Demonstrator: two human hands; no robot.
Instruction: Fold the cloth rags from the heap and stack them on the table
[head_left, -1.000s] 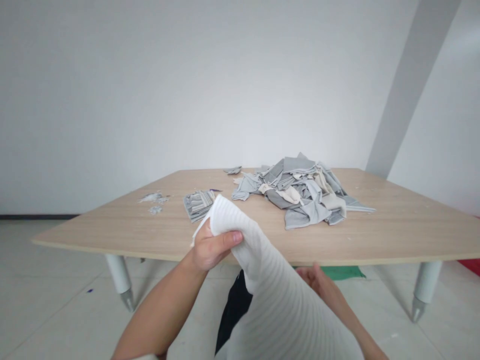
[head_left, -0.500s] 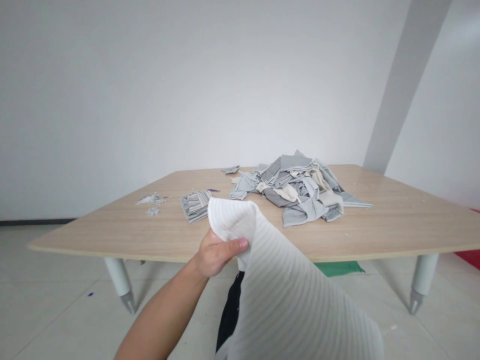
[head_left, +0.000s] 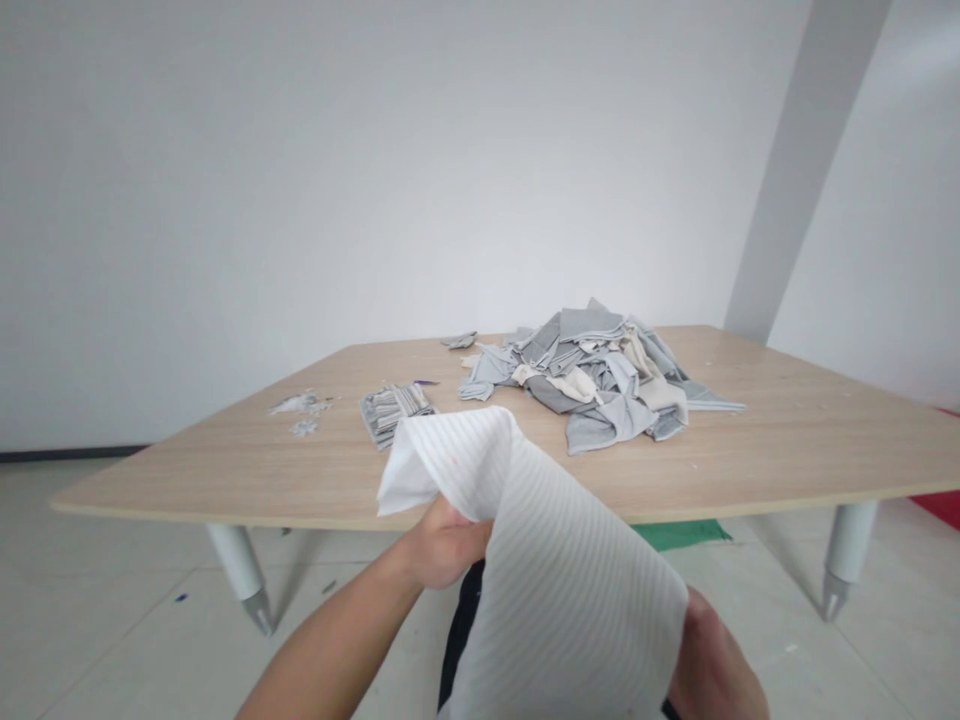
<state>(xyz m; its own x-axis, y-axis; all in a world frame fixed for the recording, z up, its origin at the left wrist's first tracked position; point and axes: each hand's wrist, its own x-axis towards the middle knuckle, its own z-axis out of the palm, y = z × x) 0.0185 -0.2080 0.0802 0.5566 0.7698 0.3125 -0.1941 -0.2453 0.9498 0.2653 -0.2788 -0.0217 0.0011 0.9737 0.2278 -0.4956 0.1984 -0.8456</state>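
A white ribbed piece of fabric [head_left: 570, 590] hangs in front of me, below and before the table's near edge. My left hand [head_left: 448, 542] is closed on its upper left part, thumb tucked partly behind a fold. The fabric's top left corner flops over that hand. At the lower right edge of the fabric is my right hand [head_left: 712, 655]; its fingers go behind the cloth and are hidden, so its grip does not show.
On the wooden table [head_left: 300, 480] lies a heap of grey and beige fabric pieces [head_left: 600, 370]. Left of it sit a stack of folded grey cloths [head_left: 386, 412] and some white scraps [head_left: 300, 403]. Green material [head_left: 682, 535] lies on the floor beneath.
My right hand has come into view at the fabric's right edge. The top left corner has dropped over to the left, and my left hand has moved slightly lower.
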